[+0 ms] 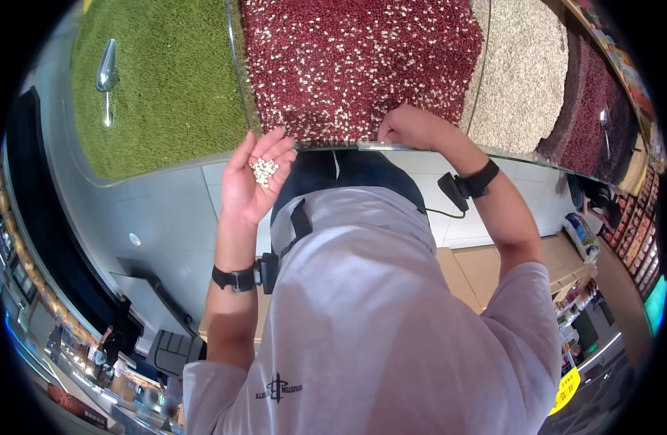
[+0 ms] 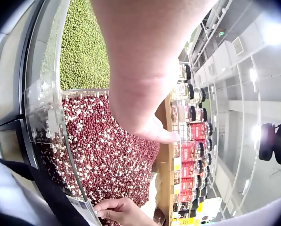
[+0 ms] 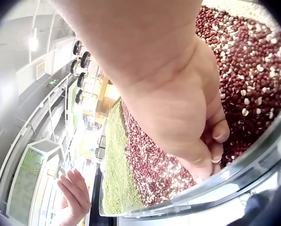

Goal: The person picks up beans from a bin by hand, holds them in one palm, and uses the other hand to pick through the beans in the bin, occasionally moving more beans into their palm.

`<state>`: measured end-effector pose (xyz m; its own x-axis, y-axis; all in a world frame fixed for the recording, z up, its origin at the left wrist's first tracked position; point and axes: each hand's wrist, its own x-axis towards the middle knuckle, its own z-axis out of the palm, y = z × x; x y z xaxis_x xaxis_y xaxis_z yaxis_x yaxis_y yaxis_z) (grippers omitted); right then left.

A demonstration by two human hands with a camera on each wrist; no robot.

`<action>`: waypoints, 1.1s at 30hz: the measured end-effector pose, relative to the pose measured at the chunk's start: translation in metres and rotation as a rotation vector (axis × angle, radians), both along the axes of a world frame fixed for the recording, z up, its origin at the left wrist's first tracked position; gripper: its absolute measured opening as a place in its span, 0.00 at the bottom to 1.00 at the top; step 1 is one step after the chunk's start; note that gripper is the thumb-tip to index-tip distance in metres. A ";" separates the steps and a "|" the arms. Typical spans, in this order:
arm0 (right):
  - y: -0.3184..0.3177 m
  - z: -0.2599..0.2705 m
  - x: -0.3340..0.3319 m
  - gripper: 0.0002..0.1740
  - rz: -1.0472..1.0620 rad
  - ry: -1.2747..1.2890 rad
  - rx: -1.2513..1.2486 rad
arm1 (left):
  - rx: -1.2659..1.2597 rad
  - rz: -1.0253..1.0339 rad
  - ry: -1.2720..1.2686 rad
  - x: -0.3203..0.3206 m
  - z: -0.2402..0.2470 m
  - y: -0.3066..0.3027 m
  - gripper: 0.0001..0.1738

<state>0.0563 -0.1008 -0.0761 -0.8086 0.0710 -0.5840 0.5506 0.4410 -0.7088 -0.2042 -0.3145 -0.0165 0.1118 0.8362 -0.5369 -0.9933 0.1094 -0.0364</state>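
Observation:
My left hand [image 1: 255, 177] is held palm up in front of the bin edge, slightly cupped, with a small heap of white grains [image 1: 264, 171] in its palm. Dark red beans [image 1: 362, 54] mixed with such white grains fill the middle bin. At the front edge of these beans is my right hand [image 1: 417, 127], its fingers curled and thumb drawn in to them. In the right wrist view, that hand's fingertips [image 3: 216, 153] come together close above the beans by the clear rim [image 3: 253, 165]. I cannot tell whether anything is between them.
Green beans [image 1: 159, 87] with a metal scoop [image 1: 107, 69] fill the left bin. Pale grains [image 1: 525, 72] lie to the right, with darker beans [image 1: 587, 109] beyond. A clear rim [image 1: 391, 146] runs along the front. Jars with red labels [image 2: 190, 150] line a shelf behind.

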 end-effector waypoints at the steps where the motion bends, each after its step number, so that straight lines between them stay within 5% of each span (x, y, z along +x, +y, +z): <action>1: -0.001 -0.002 0.002 0.09 0.000 0.003 0.000 | -0.004 -0.001 0.007 0.000 0.001 -0.001 0.28; 22: -0.029 -0.008 0.023 0.08 -0.229 0.291 0.118 | -0.072 -0.021 0.104 0.003 0.013 0.005 0.24; 24: -0.029 -0.004 0.025 0.06 -0.473 0.239 -0.091 | -0.074 -0.026 0.100 0.004 0.013 0.009 0.24; 28: -0.017 0.051 0.009 0.08 -0.849 0.254 -0.359 | -0.144 -0.070 0.134 0.014 0.012 0.021 0.26; 33: -0.029 0.137 -0.021 0.10 -0.581 0.624 0.005 | -0.138 -0.249 0.155 0.042 0.025 0.055 0.28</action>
